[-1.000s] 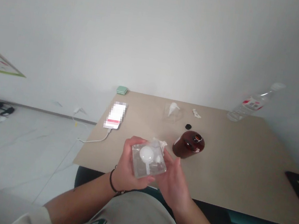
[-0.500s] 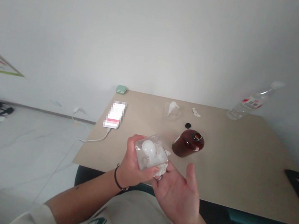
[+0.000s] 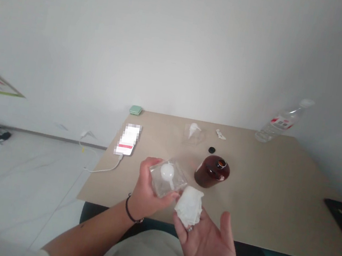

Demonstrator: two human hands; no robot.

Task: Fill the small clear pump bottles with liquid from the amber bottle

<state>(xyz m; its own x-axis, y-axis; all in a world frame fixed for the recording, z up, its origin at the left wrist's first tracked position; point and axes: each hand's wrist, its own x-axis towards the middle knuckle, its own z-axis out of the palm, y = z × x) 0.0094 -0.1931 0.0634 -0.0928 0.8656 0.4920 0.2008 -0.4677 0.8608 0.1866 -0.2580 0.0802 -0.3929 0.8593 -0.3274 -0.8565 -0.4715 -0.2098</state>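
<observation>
My left hand (image 3: pixel 147 187), with a black cord bracelet at the wrist, holds a clear square plastic box (image 3: pixel 167 179) containing a white round-headed scoop (image 3: pixel 167 172). My right hand (image 3: pixel 206 250) sits lower, just below and to the right of the box, and its fingers hold a crumpled white tissue (image 3: pixel 189 206). The thumb stands apart from the tissue. Behind the hands, a dark amber glass bottle (image 3: pixel 212 172) stands uncapped on the table, and a small black cap (image 3: pixel 211 150) lies beyond it.
The beige tabletop (image 3: pixel 263 203) also bears a clear plastic piece with a white bit (image 3: pixel 193 134), a white scrap (image 3: pixel 220 134), a plastic water bottle (image 3: pixel 277 126), a pixelated phone (image 3: pixel 128 139) on a white cable (image 3: pixel 102 171) and a small green case (image 3: pixel 135 110).
The tissue has come away from the box and now sits in my right hand, which has moved down and away. The box has turned slightly in my left hand.
</observation>
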